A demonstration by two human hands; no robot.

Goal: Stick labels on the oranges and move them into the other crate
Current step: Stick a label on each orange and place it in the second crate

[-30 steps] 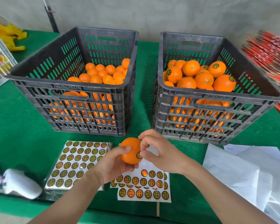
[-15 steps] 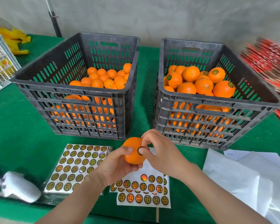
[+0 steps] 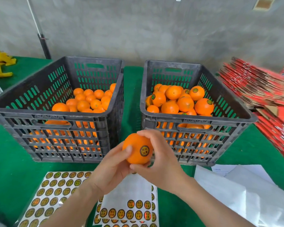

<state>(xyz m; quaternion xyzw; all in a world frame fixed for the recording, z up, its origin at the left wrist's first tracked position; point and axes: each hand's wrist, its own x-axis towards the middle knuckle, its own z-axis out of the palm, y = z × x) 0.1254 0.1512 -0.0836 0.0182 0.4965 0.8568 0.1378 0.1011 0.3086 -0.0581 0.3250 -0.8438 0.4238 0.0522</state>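
The label point(image 3: 144, 151) now lies flat on the orange point(image 3: 133, 154), clasped by left hand point(image 3: 111, 171) and right hand point(image 3: 156, 154), whose fingers slid off it; the crate point(image 3: 195, 117) towards the right edge of the bench point(image 3: 15, 161) looks next.

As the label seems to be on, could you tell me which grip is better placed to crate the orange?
Right, probably: the right grip curls round the orange before the right crate, which holds the labelled fruit; the left grip sits toward the left crate.
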